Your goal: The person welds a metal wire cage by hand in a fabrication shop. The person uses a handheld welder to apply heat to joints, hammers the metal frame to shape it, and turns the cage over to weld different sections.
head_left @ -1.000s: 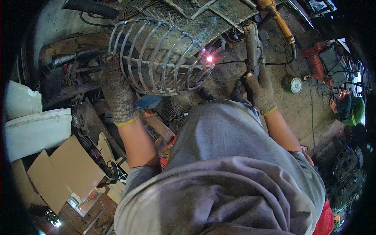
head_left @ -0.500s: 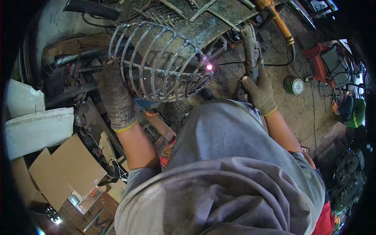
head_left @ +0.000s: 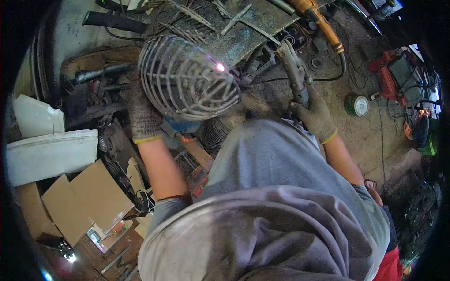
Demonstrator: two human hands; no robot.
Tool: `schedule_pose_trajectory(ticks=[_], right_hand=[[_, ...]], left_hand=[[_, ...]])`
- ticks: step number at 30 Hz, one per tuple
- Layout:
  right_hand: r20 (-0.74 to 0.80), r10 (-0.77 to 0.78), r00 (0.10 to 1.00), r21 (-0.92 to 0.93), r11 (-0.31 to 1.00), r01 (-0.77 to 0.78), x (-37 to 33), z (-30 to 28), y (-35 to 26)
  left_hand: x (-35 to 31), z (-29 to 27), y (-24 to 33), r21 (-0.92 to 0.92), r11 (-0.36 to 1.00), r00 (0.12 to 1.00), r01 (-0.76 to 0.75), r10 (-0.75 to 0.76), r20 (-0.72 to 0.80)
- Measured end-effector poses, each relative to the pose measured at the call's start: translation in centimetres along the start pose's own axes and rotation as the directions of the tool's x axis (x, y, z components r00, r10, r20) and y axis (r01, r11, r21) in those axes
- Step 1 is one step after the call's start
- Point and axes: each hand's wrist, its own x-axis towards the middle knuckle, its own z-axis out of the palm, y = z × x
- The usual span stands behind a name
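A tapered cage of bent metal bars (head_left: 190, 77) is held up over the left side of my lap, slightly blurred. On its upper right edge, a small weld spot (head_left: 220, 67) glows pink. My left hand (head_left: 143, 110), in a knitted work glove with a yellow cuff, grips the cage at its left end; the bars partly hide the fingers. My right hand (head_left: 316, 114), gloved alike, is closed around the lower part of a grey electrode holder (head_left: 293, 70) to the right of the cage. The holder points up and stands apart from the cage.
Ahead is a worn metal worktop (head_left: 234, 44) with loose rods. An orange power tool (head_left: 318, 21) with a black cable lies at its right. A round tin (head_left: 357, 105) and a red machine (head_left: 386, 77) stand to the right. Cardboard (head_left: 86, 201) and white panels (head_left: 54, 154) lie left.
The cage has turned in my left hand, so its narrow end faces me more and the glowing spot sits further left. The electrode holder has tilted leftward and come slightly lower.
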Motion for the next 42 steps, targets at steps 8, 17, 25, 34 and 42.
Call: schedule_pose_trajectory(ticks=[8, 17, 25, 34, 42], right_hand=[[0.008, -0.083, 0.997, -0.109, 0.991, 0.083, -0.3, -3.8, -0.7], [0.041, -0.114, 0.993, 0.021, 0.993, 0.113, -0.5, -7.6, -0.5], [0.006, -0.171, 0.985, 0.176, 0.97, 0.167, 0.0, -9.8, -1.4], [-0.08, -0.194, 0.978, 0.179, 0.962, 0.205, 0.3, -9.8, -2.1], [-0.278, -0.137, 0.951, -0.044, 0.991, 0.13, -0.1, -7.4, -4.8]], left_hand=[[1.7, 1.5, -3.5, -0.192, 0.979, 0.997, 0.072, -0.078, -0.025], [-1.1, 5.9, -2.3, -0.328, 0.944, 0.993, -0.008, -0.032, -0.116], [-1.3, 6.8, 0.0, -0.434, 0.893, 0.992, -0.123, 0.1, -0.076], [1.6, 5.4, 1.8, -0.273, 0.958, 0.992, -0.092, 0.063, -0.11], [4.2, 4.7, 1.9, -0.384, 0.919, 0.995, -0.093, 0.068, -0.078]])
